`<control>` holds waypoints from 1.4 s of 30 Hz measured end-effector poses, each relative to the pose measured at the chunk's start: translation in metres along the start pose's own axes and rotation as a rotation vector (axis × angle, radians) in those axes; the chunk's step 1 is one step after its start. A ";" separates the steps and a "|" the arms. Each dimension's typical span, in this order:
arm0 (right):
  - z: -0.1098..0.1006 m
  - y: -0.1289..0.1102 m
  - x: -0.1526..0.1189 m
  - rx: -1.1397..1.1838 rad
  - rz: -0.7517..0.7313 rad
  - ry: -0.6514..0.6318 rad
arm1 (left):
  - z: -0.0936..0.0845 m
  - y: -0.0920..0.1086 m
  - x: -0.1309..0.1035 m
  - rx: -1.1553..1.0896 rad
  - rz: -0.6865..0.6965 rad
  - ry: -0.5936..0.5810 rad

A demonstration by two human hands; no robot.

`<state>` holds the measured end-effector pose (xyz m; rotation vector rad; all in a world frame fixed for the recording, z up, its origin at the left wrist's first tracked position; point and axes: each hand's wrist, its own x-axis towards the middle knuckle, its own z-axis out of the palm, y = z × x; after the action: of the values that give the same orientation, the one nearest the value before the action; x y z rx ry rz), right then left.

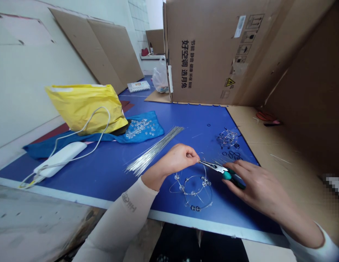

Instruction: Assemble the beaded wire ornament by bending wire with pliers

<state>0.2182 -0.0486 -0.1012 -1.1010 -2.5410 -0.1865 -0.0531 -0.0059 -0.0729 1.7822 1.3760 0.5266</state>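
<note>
My right hand (248,178) is closed around the green and black handles of needle-nose pliers (217,167). Their tips point left and meet the pinched fingers of my left hand (182,158). A thin wire runs from that pinch and curves down toward a beaded wire ring (195,209), which carries clear and dark beads. The ring hangs or rests just below both hands, close to the table's front edge; I cannot tell whether it touches the table. Left of my left hand lies a bundle of straight silver wires (154,151).
Clear beads (142,127) lie on a blue cloth (155,122) beside a yellow bag (87,107). A white power strip (61,158) with its cord is at the left. Beaded wire pieces (228,138) and black rings (235,155) sit at the right. A big cardboard box (207,54) stands behind.
</note>
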 end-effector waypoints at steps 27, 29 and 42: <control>0.000 -0.001 0.000 0.032 0.062 -0.049 | 0.002 0.006 -0.001 0.203 0.092 0.086; -0.001 -0.002 -0.001 0.026 0.068 -0.055 | 0.002 0.007 -0.002 0.216 0.092 0.086; 0.000 -0.004 0.002 0.094 0.102 -0.057 | 0.003 0.008 -0.002 0.256 0.122 0.137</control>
<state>0.2141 -0.0502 -0.1003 -1.2117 -2.5071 -0.0084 -0.0472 -0.0097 -0.0677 2.0790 1.4887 0.5663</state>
